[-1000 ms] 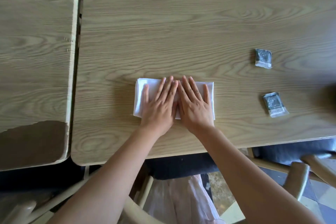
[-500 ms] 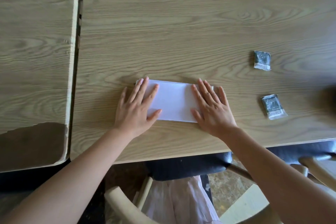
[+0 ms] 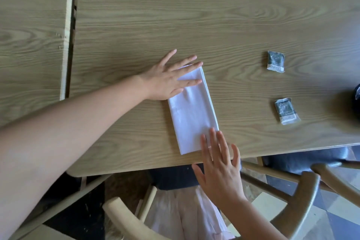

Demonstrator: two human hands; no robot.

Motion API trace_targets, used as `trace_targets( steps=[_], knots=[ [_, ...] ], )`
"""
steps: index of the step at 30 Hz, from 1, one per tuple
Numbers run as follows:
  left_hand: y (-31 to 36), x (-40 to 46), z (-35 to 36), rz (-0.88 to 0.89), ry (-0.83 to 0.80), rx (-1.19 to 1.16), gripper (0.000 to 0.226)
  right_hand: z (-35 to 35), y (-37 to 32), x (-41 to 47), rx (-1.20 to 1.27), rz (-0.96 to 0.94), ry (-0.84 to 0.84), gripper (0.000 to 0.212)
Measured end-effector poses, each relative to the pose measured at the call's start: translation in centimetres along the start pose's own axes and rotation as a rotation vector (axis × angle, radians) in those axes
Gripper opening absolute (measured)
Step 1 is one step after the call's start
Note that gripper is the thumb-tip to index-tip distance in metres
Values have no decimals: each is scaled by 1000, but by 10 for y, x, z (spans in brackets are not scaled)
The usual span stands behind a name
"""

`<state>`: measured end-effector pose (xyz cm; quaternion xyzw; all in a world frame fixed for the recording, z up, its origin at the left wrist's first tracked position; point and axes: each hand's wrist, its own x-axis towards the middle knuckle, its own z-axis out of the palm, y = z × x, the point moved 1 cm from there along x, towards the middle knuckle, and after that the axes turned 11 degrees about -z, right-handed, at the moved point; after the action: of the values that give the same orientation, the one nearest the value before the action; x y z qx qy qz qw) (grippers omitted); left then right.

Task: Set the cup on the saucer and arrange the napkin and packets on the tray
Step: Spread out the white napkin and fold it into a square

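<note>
1. A folded white napkin (image 3: 191, 111) lies flat on the wooden table (image 3: 194, 15) as a long narrow strip, running from the middle of the table toward its near edge and tilted a little, with its near end further right than its far end
2. The left hand (image 3: 167, 80) lies flat at the napkin's far end, fingers straight and spread, pointing right; the lower fingers and thumb press on the napkin's far corner, while the upper fingers rest on bare wood just past it. It grips nothing
3. The right hand (image 3: 218, 169) reaches in from the near edge, fingers straight and spread, pointing away from the person; its fingertips (image 3: 213, 132) lie on the napkin's near right corner, and the palm hangs past the table's edge. It holds nothing either
4. Two small dark packets lie flat to the right, well apart from the napkin: the far packet (image 3: 275, 61) and the near packet (image 3: 286, 110), each with a pale printed strip along its near end
5. A dark object (image 3: 357, 93) is cut off by the right border, too little shown to identify
6. A second table (image 3: 33, 25) stands just beside the first on the left, and a wooden chair (image 3: 303, 197) shows below the near edge
</note>
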<state>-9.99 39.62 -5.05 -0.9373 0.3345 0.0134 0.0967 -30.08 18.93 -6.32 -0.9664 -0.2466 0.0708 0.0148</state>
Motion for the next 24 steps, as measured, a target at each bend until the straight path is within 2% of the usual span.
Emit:
trace_targets(
  steps=[2, 6, 8, 11, 14, 20, 24],
  knots=[
    [11, -3, -8, -79, 72, 17, 50, -1, 4, 2, -10, -35, 49, 66],
    [29, -27, -18, -265, 238, -281, 37, 3, 11, 3, -32, -205, 245, 49],
    [40, -45, -15, -281, 288, -394, 23, 3, 14, 5, -15, -264, 321, 40],
    [56, -75, -9, -249, 257, -534, 12, 1, 17, 7, 44, -302, 403, 34],
    [67, -100, -4, -284, 228, -525, 23, 0, 16, 7, 58, -328, 458, 30],
    [75, -129, -2, -298, 38, -565, 65, -10, 20, 10, 26, -433, 472, 22],
    [75, -135, 0, -284, -9, -593, 75, -26, 23, 16, 89, -437, 502, 19]
  ],
)
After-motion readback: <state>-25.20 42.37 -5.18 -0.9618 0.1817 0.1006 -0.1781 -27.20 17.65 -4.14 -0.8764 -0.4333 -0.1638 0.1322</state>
